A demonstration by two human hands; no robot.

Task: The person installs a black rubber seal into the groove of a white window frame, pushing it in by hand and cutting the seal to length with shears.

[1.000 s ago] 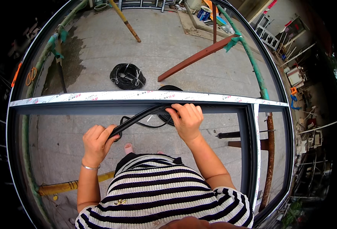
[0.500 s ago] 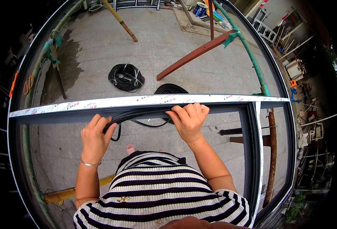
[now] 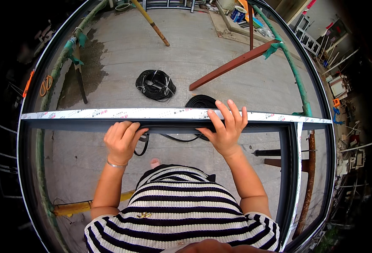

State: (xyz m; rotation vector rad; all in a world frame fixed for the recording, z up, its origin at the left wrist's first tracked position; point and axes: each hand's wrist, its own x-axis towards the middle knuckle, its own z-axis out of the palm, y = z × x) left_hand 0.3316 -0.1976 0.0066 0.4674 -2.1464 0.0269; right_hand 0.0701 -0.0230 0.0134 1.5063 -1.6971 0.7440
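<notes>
Black flexible strip (image 3: 171, 125) lies left-to-right along the white-filmed dark crossbar (image 3: 165, 113) at mid-frame, left hand (image 3: 122, 141) pinching it, splayed right hand (image 3: 229, 131) grasping nothing, thumb alongside.

Smooth rubbery strip (image 3: 144, 138), matt metal-looking frame (image 3: 290, 168), smooth white film (image 3: 131, 114), rough stone-like floor (image 3: 127, 63)

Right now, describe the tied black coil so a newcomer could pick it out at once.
Find the white-covered crossbar running left to right across the big dark frame. Beyond it, on the grey floor left of the red-brown beam, lies the tied coil. Pale ties bind it, and it shows whole; the other black coil is partly hidden behind the crossbar.
</notes>
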